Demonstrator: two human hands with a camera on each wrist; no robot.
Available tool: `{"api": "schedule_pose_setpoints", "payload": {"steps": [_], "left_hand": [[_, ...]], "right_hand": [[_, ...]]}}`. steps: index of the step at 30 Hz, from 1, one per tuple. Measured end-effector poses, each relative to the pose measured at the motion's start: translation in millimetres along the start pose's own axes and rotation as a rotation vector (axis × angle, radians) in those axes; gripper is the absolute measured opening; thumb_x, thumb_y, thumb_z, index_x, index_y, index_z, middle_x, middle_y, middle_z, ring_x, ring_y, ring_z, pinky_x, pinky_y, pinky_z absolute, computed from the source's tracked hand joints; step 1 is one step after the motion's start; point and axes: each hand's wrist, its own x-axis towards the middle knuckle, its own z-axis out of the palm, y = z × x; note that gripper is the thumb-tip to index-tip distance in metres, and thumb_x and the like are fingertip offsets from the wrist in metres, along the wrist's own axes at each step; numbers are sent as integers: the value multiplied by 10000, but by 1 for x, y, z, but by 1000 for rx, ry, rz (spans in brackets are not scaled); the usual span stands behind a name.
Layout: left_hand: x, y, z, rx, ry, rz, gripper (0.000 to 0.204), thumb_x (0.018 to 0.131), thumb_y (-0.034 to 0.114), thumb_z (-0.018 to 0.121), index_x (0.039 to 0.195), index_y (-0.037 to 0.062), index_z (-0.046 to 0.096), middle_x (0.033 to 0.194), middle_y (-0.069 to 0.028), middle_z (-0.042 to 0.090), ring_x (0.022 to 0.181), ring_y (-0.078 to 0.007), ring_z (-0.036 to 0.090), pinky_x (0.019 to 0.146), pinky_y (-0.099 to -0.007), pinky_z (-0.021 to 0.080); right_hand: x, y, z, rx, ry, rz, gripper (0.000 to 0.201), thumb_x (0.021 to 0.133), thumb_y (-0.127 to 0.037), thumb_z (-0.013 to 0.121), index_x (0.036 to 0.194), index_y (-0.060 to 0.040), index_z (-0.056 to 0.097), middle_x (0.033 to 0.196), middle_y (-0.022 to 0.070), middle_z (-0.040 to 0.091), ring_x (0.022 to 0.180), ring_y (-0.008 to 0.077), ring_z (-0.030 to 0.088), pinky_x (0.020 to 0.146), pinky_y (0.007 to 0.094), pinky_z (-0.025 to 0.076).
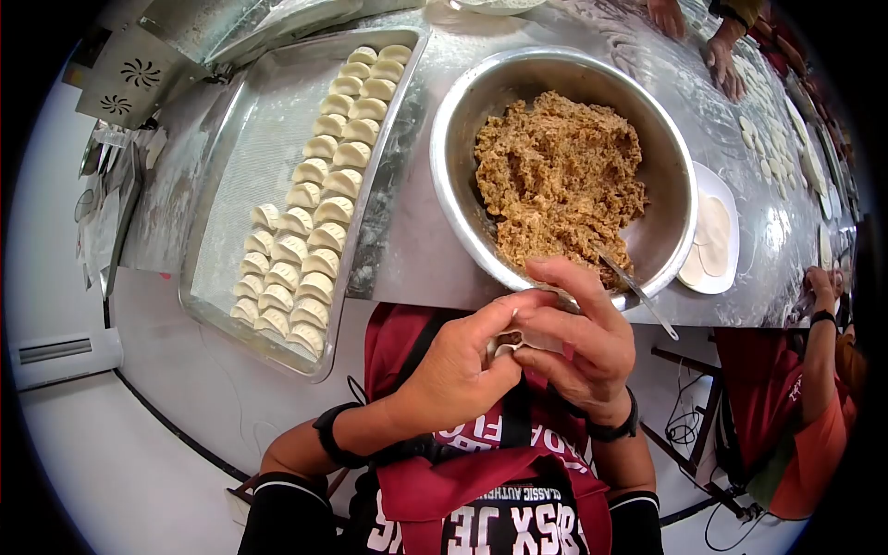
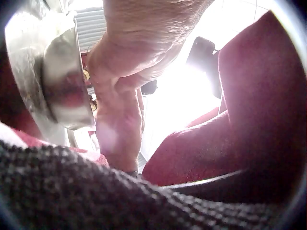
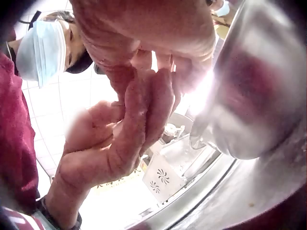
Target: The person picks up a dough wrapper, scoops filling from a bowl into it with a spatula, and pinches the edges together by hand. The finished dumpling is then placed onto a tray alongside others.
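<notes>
Just in front of the bowl, both hands meet around a partly folded dumpling (image 1: 504, 344), whose pale wrapper still gapes over a bit of brown filling. My left hand (image 1: 453, 372) holds it from the left, thumb and fingers curled about the dough. From the other side my right hand (image 1: 587, 347) pinches the wrapper's edge. In the right wrist view the fingers of the left hand (image 3: 108, 148) and right hand (image 3: 148, 28) come together and hide the dumpling. Beyond them stands a steel bowl (image 1: 450, 185) of minced filling (image 1: 560, 171), with a metal spoon (image 1: 647, 301) leaning on its rim.
A metal tray (image 1: 245, 139) with rows of pleated dumplings (image 1: 324, 236) lies at the left. Right of the bowl, a white plate (image 1: 731, 268) bears round wrappers (image 1: 710, 231). Other people's hands (image 1: 726, 69) work on the floury steel table (image 1: 398, 176) at the far right.
</notes>
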Motion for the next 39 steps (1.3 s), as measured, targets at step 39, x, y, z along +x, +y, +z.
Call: {"api": "schedule_pose_setpoints", "payload": {"steps": [39], "left_hand": [[6, -9, 5, -315, 69, -50, 411, 864, -6, 481, 1268, -24, 408, 1175, -108, 538, 1078, -156, 526, 909, -267, 432]], "right_hand": [[-12, 12, 4, -36, 81, -37, 233, 675, -54, 717, 888, -19, 631, 1089, 185, 575, 967, 299, 568, 789, 340, 464]]}}
